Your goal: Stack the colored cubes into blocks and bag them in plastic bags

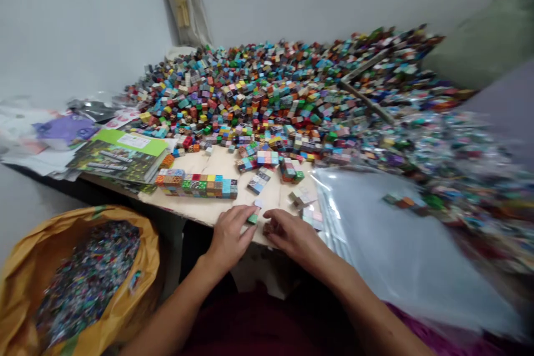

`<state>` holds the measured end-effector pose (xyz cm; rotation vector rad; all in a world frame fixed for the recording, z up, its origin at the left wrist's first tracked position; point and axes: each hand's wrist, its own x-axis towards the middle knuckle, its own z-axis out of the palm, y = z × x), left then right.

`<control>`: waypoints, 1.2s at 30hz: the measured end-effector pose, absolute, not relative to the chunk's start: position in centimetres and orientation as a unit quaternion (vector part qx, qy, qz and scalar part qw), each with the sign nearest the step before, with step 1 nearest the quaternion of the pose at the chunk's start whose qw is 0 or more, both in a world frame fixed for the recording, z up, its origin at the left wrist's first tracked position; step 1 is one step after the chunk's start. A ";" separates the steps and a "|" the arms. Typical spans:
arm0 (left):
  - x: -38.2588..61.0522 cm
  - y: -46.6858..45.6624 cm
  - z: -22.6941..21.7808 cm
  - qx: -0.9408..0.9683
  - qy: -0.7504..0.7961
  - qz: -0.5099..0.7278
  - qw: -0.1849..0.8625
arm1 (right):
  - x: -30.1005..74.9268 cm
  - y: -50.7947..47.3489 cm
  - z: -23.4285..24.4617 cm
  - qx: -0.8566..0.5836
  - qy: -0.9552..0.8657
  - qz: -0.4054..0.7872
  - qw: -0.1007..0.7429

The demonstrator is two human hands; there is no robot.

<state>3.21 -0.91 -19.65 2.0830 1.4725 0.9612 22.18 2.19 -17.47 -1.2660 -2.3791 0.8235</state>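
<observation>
My left hand (229,236) rests at the near edge of the wooden board (217,169), its fingertips pinched on a small green cube (252,218). My right hand (290,233) lies just beside it, fingers curled over small cubes that I cannot make out clearly. A joined row of coloured cubes (196,184) lies on the board a little beyond my left hand. Small clusters of cubes (267,164) sit further back, in front of a huge heap of loose coloured cubes (283,83).
A yellow sack (75,283) full of tiny cubes stands at the lower left. Green booklets (120,156) and papers lie left of the board. Clear plastic bags (387,233), some holding cubes, cover the right side. A wall stands behind the heap.
</observation>
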 end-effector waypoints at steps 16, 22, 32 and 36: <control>3.1 2.0 -19.2 0.763 0.483 0.320 0.288 | 33.2 2.5 -18.3 -0.556 -0.801 0.038 0.219; 3.1 1.5 -19.8 0.768 0.502 0.309 0.249 | 30.8 2.6 -18.9 -0.504 -0.829 0.124 0.208; 4.7 2.0 -19.9 0.806 0.466 0.268 0.247 | 27.5 3.1 -19.7 -0.400 -0.855 0.212 0.254; 4.3 2.1 -19.9 0.812 0.441 0.279 0.262 | 27.2 2.9 -19.0 -0.387 -0.849 0.240 0.267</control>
